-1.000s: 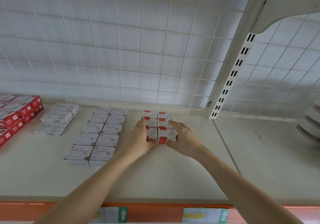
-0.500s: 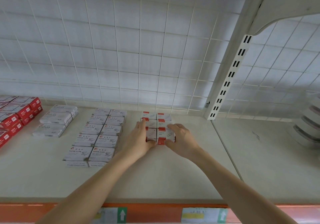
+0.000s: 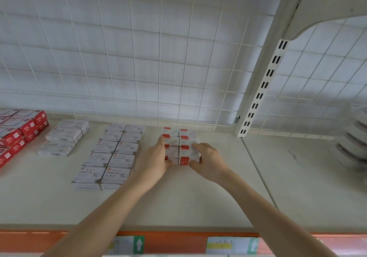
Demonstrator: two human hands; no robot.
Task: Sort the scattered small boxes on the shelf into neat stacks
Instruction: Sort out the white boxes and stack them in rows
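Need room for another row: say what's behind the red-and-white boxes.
Behind the red-and-white boxes: a bare strip of shelf, then the wire grid back panel. Nothing there is covered; the left hand and right hand hide only front corners.

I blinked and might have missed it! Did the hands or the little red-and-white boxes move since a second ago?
Almost nothing moved. The left hand stays pressed against the left side of the red-and-white boxes, and the right hand keeps its fingers over their front right corner. Nothing was picked up or let go. The paper clip boxes and staples boxes stayed put.
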